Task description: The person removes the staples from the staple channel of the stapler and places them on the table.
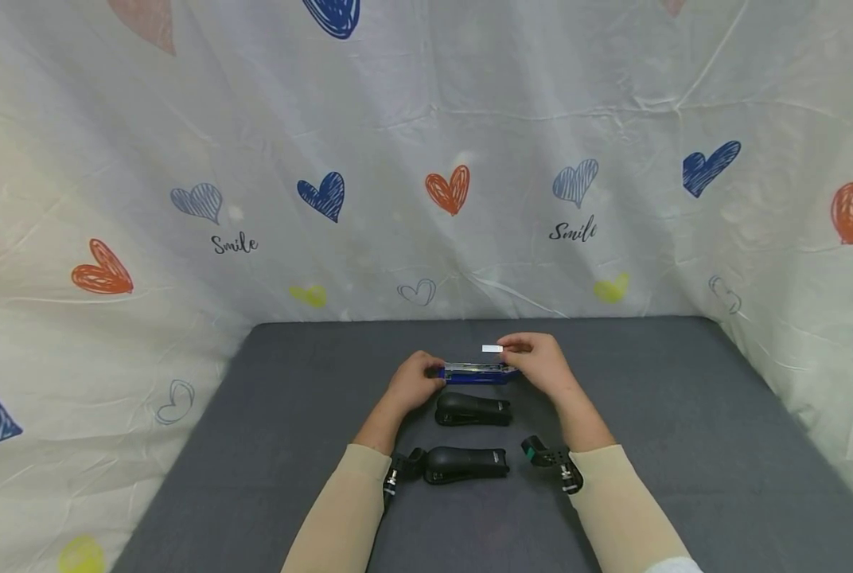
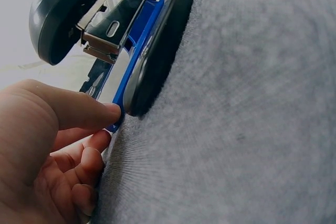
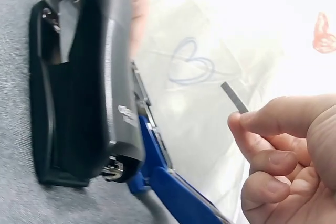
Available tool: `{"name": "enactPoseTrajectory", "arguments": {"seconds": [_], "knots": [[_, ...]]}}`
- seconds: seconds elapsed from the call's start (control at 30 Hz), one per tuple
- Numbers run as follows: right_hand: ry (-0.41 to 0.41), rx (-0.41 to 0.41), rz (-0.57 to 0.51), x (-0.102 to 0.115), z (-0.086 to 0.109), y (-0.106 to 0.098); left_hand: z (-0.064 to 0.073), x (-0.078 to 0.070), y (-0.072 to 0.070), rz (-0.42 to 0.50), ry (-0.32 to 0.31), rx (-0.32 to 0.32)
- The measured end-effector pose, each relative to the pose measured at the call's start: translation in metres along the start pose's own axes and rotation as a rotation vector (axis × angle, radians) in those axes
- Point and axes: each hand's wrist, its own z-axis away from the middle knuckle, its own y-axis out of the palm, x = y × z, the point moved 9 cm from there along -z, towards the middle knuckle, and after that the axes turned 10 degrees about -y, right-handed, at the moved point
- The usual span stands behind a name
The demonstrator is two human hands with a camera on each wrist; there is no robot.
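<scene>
My left hand pinches the left end of a blue stapler, thumb on the near side and fingers behind. The stapler lies crosswise near the far side of the table, its metal magazine showing along the top. In the right wrist view its blue parts spread apart at an angle. Between thumb and index finger, my right hand holds a short strip of staples above the stapler's right end. The strip points left, apart from the stapler; the other right fingers curl loosely.
Nearer to me than the blue stapler lies a black stapler, with a second black stapler closer still, between the forearms. A grey cloth covers the table. Behind it hangs a pale curtain printed with hearts.
</scene>
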Motion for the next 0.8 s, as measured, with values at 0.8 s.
{"name": "enactPoseTrajectory", "arguments": {"seconds": [0.8], "knots": [[0.048, -0.067, -0.076, -0.003, 0.011, -0.059, -0.002, 0.003, 0.001, 0.014, -0.012, -0.003]]}}
